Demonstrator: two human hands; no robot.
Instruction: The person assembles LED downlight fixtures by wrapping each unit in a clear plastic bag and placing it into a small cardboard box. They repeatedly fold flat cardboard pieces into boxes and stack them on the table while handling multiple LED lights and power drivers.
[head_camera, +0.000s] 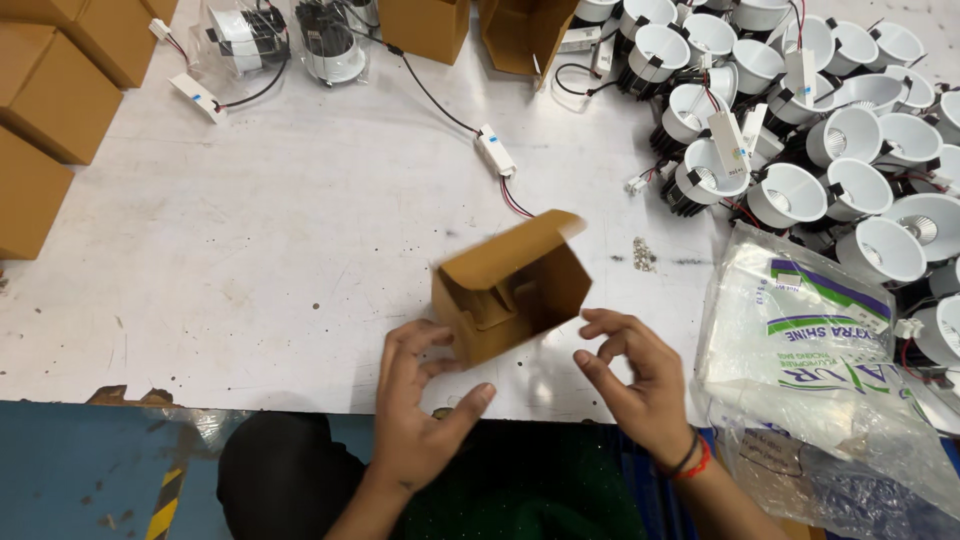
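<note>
- Small brown cardboard carton (512, 290), open, 1 lid flap raised: tilted, blurred, near the front edge of the scuffed white worktop (300, 230), between the 2 hands; folded cardboard insert visible inside.
- Left hand (418, 405): fingers loosely spread and curved, fingertips touching the carton's lower left corner, thumb stretched out to the right beneath the carton; no closed grip seen.
- Right hand (632, 378): just beside the carton's lower right edge, fingers bent and parted, nothing pinched; whether it touches the carton cannot be told. Black and red bands (692, 462) on the wrist.
- White rectangular driver unit with black and red wires (497, 152): lying on the worktop behind the carton, well apart from both hands.
- Cluster of round white recessed lamp fittings with black backs (830, 120): massed at the far right of the worktop.
- Crumpled clear plastic bag with green and purple print (800, 330): right of the right hand, near the front edge.
- Stack of closed brown cardboard boxes (50, 100): far left.
- 2 lamp fittings in clear bags (285, 40): top left.
- Small heap of screws (645, 255): right of the carton.
</note>
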